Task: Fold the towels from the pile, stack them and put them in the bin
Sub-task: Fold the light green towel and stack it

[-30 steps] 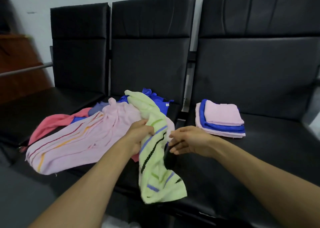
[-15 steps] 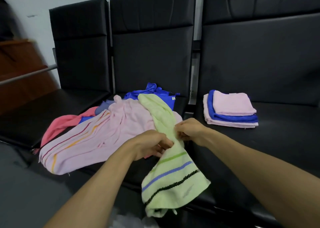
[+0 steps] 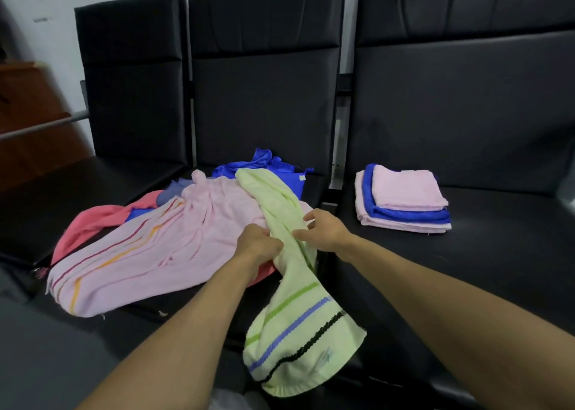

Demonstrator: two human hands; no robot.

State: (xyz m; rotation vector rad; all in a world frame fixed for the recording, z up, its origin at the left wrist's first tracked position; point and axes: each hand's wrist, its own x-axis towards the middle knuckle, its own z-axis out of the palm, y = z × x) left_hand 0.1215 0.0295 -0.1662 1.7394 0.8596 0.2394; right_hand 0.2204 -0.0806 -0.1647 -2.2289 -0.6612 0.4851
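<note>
A light green towel [image 3: 298,328] with green, blue and black stripes lies across the pile and hangs over the middle seat's front edge. My left hand [image 3: 258,242] grips it from the left and my right hand [image 3: 323,229] pinches it from the right, close together at its bunched middle. Under it sprawls a pale pink striped towel [image 3: 149,260], with a coral towel [image 3: 93,223] and a crumpled blue towel [image 3: 267,167] behind. A folded stack [image 3: 404,201] of pink, blue and pink towels sits on the right seat. No bin is in view.
Three black padded seats [image 3: 466,269] stand in a row with tall backrests. A metal rail [image 3: 43,126] and a wooden surface [image 3: 28,114] are at the far left. The left seat [image 3: 62,185] holds only the pile's coral edge.
Both hands have slid up the green towel towards the pile and moved closer together. The towel's hanging end has spread wider below the seat edge.
</note>
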